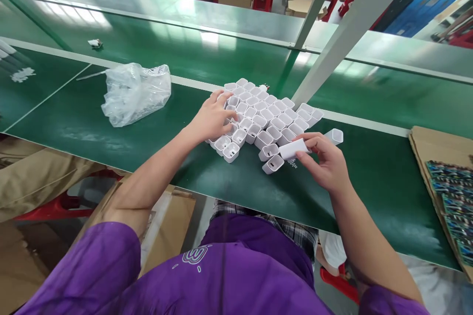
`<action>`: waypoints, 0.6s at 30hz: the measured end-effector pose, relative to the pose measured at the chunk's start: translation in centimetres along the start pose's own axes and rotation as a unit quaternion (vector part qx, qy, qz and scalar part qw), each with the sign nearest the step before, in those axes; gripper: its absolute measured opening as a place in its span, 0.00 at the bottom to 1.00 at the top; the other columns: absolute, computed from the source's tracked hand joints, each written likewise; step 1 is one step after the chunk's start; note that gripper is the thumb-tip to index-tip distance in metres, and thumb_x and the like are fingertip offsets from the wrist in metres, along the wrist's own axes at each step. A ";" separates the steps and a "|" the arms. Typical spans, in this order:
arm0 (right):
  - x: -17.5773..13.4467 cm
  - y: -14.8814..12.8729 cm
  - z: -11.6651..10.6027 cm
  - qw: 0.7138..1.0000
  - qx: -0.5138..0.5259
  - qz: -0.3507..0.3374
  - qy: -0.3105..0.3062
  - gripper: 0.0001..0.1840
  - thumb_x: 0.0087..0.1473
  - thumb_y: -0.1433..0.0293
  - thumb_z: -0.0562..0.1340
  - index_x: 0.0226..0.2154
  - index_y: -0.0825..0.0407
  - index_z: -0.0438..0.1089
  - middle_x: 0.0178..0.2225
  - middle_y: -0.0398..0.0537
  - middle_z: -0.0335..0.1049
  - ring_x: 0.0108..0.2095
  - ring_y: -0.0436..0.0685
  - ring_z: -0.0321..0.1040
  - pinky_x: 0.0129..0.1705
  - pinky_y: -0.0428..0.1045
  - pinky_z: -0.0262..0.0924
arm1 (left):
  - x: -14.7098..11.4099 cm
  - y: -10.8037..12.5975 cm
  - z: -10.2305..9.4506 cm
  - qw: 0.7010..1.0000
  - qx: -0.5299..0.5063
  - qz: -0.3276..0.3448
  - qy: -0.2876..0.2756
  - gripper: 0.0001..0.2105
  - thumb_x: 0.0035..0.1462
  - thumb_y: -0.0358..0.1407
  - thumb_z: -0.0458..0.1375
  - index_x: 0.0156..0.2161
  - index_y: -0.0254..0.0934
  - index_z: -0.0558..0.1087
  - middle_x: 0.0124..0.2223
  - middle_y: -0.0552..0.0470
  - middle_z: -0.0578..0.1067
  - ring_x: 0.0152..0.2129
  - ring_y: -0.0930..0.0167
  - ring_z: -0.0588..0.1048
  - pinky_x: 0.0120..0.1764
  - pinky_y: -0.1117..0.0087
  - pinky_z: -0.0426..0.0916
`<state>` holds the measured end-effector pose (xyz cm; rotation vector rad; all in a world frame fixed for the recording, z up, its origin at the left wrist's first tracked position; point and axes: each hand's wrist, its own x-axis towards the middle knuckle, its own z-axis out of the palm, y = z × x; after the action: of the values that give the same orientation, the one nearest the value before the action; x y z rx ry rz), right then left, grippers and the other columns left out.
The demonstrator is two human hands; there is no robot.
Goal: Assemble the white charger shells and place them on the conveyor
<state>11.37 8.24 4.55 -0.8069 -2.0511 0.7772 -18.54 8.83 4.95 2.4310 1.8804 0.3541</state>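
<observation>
White plastic charger housings (258, 108) stand packed together on the green bench, most with their open ends up. At the left side of this group, my left hand (210, 117) rests with its fingers spread over the housings, touching them. My right hand (328, 160) is closed on a white charger housing (293, 149), which lies tilted on its side between thumb and fingers. Its left end is beside two upright housings at the near edge of the group. A single housing (335, 136) lies on its side just beyond my right hand.
A clear plastic bag (136, 93) lies to the left. Circuit boards (453, 197) sit on cardboard (424, 157) at the right. A slanted white post (332, 49) rises behind the housings. A small white object (95, 44) lies at the far left on the green surface (177, 54).
</observation>
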 end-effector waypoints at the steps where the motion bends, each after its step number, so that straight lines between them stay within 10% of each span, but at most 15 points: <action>1: 0.0 0.2 0.0 1.000 0.004 0.006 0.005 0.08 0.55 0.68 0.61 0.26 0.50 0.63 0.38 0.48 0.72 0.35 0.54 0.67 0.34 0.49 0.61 | 0.3 0.2 0.0 1.000 0.009 0.004 -0.016 0.10 0.51 0.32 0.60 0.39 0.39 0.80 0.66 0.49 0.58 0.64 0.51 0.51 0.63 0.47 0.53; 6: -0.4 1.7 0.1 0.996 0.045 0.056 0.051 0.10 0.53 0.66 0.61 0.25 0.50 0.61 0.36 0.47 0.69 0.33 0.53 0.65 0.31 0.49 0.59 | 0.8 0.7 -0.1 0.999 0.031 0.028 -0.028 0.05 0.52 0.32 0.61 0.32 0.36 0.80 0.65 0.47 0.60 0.64 0.51 0.53 0.63 0.47 0.55; 13: -0.7 2.3 0.0 0.970 0.175 0.085 0.143 0.10 0.50 0.67 0.63 0.33 0.48 0.60 0.33 0.42 0.69 0.31 0.53 0.69 0.31 0.48 0.63 | -2.6 1.2 -4.3 0.992 0.004 0.065 0.106 0.08 0.57 0.36 0.58 0.30 0.38 0.78 0.61 0.49 0.64 0.63 0.55 0.55 0.63 0.49 0.58; 18: -2.8 -1.8 0.4 0.991 0.133 0.006 0.013 0.12 0.54 0.71 0.57 0.43 0.47 0.65 0.34 0.45 0.70 0.31 0.54 0.69 0.31 0.49 0.64 | -8.4 3.8 -6.3 0.972 -0.114 0.143 0.147 0.06 0.57 0.38 0.59 0.29 0.44 0.75 0.54 0.51 0.71 0.56 0.58 0.65 0.56 0.49 0.67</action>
<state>11.93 4.99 4.45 -0.6742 -1.8690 1.0162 -18.25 -0.86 10.46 2.5989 1.4646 0.9384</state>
